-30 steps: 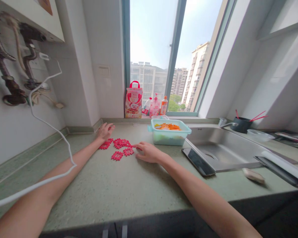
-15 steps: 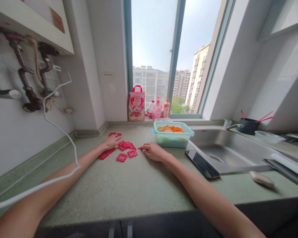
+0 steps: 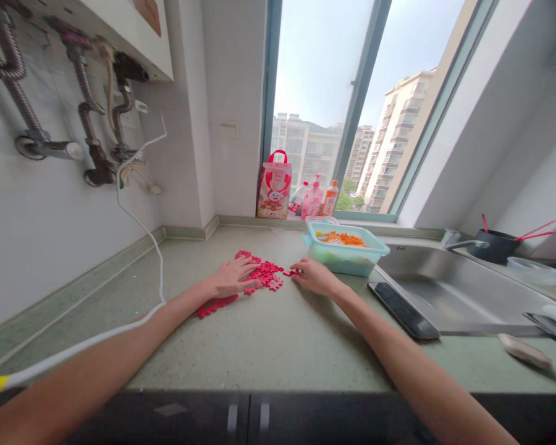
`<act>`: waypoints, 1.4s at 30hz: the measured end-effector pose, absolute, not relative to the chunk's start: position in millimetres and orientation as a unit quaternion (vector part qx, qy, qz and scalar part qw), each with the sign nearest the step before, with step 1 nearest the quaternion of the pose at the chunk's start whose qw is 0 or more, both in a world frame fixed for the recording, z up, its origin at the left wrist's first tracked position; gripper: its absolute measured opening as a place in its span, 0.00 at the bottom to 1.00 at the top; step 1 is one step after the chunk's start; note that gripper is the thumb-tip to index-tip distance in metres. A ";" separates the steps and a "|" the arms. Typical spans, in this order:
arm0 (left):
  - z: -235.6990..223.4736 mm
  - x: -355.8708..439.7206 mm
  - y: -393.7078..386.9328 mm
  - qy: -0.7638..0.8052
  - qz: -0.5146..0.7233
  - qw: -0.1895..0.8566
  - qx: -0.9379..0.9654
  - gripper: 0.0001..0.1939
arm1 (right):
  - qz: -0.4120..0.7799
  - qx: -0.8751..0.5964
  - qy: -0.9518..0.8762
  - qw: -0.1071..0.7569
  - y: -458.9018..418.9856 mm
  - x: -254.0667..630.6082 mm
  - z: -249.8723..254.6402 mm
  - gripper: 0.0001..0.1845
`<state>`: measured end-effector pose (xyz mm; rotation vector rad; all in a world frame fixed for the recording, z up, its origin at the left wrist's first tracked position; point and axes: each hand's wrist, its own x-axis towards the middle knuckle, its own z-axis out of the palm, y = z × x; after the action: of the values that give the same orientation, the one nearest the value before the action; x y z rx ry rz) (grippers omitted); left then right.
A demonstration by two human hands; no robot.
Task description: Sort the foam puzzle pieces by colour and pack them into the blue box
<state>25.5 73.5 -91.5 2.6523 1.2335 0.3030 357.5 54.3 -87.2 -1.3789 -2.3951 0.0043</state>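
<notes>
Several flat red interlocking plastic pieces point(image 3: 269, 272) with notched edges lie bunched on the counter. My left hand point(image 3: 231, 277) rests on the left side of this bunch, palm down, fingers spread. More red pieces point(image 3: 216, 306) stick out from under its wrist, joined in a strip; the palm hides some of them. To the right, my right hand point(image 3: 315, 276) has its fingertips closed on a small red piece point(image 3: 291, 272), just right of the bunch. Behind that hand is a light teal tub point(image 3: 352, 262) holding orange pieces point(image 3: 345, 239), with paler shapes showing through its wall.
A black phone point(image 3: 404, 311) lies between my right forearm and the steel sink point(image 3: 445, 296). A white cable point(image 3: 160, 272) crosses above my left forearm. Bottles point(image 3: 312, 201) and a pink bag point(image 3: 275, 191) stand at the window. A pale oblong object point(image 3: 524, 351) lies at the right.
The view has turned left, shifting everything rightward. My left hand has moved over the red pieces, and the ones lying apart in front are now bunched together. My right hand stays near the tub.
</notes>
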 end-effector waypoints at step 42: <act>-95.9 23.3 68.7 0.379 0.152 0.088 0.909 0.36 | 0.017 -0.509 -0.827 0.236 59.3 360.5 -87.7 0.21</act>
<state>23.3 68.7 -95.9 2.7046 1.1278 0.4519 360.5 59.3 -87.7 -1.3973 -2.2690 0.0472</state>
